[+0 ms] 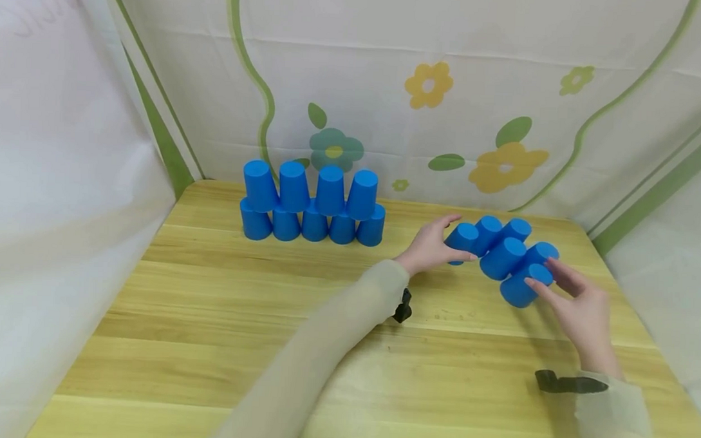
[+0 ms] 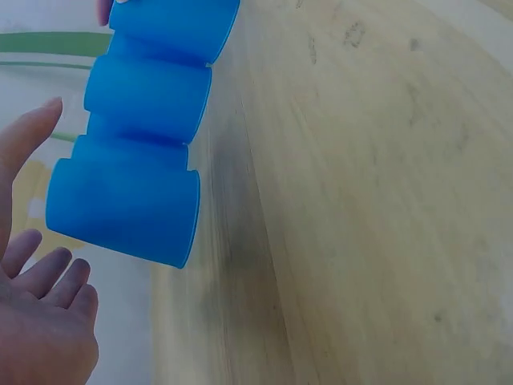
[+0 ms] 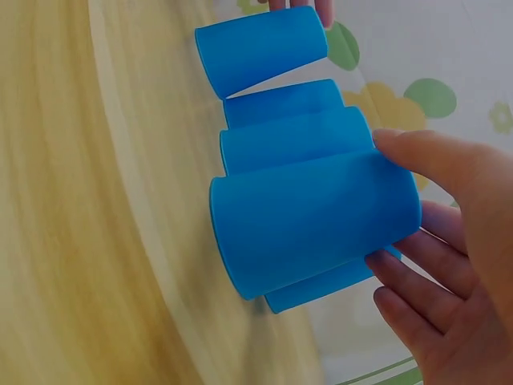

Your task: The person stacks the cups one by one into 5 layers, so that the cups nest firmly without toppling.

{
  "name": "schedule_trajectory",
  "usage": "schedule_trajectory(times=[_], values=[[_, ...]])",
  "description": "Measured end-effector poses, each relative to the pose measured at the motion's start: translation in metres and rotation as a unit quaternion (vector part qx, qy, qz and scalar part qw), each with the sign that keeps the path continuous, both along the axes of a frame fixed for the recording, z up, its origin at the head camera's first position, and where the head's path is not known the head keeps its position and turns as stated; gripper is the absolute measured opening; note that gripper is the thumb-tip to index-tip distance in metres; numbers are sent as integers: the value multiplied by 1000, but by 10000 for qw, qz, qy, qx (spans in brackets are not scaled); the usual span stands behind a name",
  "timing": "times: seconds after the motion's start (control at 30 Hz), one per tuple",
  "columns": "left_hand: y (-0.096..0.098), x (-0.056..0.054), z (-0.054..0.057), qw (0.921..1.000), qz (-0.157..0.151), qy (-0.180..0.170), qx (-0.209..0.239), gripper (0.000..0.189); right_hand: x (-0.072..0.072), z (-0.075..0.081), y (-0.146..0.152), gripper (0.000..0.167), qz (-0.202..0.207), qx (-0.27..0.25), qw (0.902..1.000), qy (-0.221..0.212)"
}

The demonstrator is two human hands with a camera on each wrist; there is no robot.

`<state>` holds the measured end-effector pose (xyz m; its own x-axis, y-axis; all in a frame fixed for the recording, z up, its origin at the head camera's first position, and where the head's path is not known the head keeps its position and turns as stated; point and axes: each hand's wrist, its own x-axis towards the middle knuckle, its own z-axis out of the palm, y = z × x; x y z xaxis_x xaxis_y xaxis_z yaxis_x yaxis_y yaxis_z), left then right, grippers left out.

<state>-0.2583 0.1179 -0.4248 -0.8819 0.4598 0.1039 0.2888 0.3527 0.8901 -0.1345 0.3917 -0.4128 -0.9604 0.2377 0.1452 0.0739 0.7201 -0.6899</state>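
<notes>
Several upside-down blue cups [image 1: 502, 260] form a close cluster at the right of the table, some leaning. My right hand [image 1: 585, 311] grips the nearest blue cup [image 3: 317, 224] near its closed end, thumb on one side and fingers on the other. At the cluster's left end, my left hand [image 1: 430, 247] is spread around another blue cup [image 1: 462, 236]. In the left wrist view, the thumb and loosely bent fingers [image 2: 60, 277] stand beside the closed end of the nearest cup [image 2: 124, 212], with a gap showing.
Two tiers of upside-down blue cups [image 1: 314, 224] stand at the back left, the upper ones bridging the lower ones. A white flowered cloth [image 1: 388, 123] hangs behind the wooden table [image 1: 208, 317]. Black straps [image 1: 573, 383] are on both wrists.
</notes>
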Motion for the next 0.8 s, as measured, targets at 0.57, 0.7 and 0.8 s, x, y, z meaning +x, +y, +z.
schedule_trajectory(times=[0.57,0.7,0.8], values=[[15,1,-13,9998,187,1,-34,78,-2,-8,7,68,-50,-258,9996,-90],[13,3,-17,9995,293,-21,93,64,-2,-10,7,67,-15,-358,9993,-41],[10,5,-21,9991,360,-7,225,57,-2,-12,8,66,-33,-442,9990,19]])
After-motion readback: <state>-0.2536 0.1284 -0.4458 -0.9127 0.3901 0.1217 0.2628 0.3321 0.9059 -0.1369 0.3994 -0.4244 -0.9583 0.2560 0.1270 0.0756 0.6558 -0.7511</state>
